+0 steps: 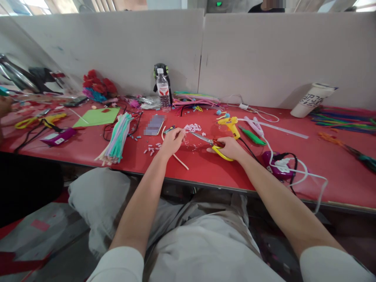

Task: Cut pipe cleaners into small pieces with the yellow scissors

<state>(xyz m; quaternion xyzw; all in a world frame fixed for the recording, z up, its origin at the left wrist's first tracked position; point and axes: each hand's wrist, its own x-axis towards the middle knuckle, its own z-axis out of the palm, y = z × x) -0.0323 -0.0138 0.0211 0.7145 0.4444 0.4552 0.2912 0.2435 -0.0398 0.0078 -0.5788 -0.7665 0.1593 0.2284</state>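
Observation:
My left hand (174, 140) is closed in a pinch, a small pale end, apparently of a pipe cleaner, showing at its fingertips; the fingers hide most of it. A cream pipe cleaner (181, 162) curves past that wrist on both sides. In my right hand (230, 148) are scissors (202, 137) with yellow and red handles, their blades pointing left at the pinched fingertips. Short pale cut pieces (193, 127) lie just beyond the blades, and more pieces (151, 149) are scattered left of my left hand.
Left are a bundle of pastel pipe cleaners (119, 139), a phone (154, 125) and green paper (98, 117). A water bottle (163, 91) stands behind. Right are a yellow glue gun (230, 124), a pink glue gun (255, 127), and a purple power strip (276, 164) with trailing cords.

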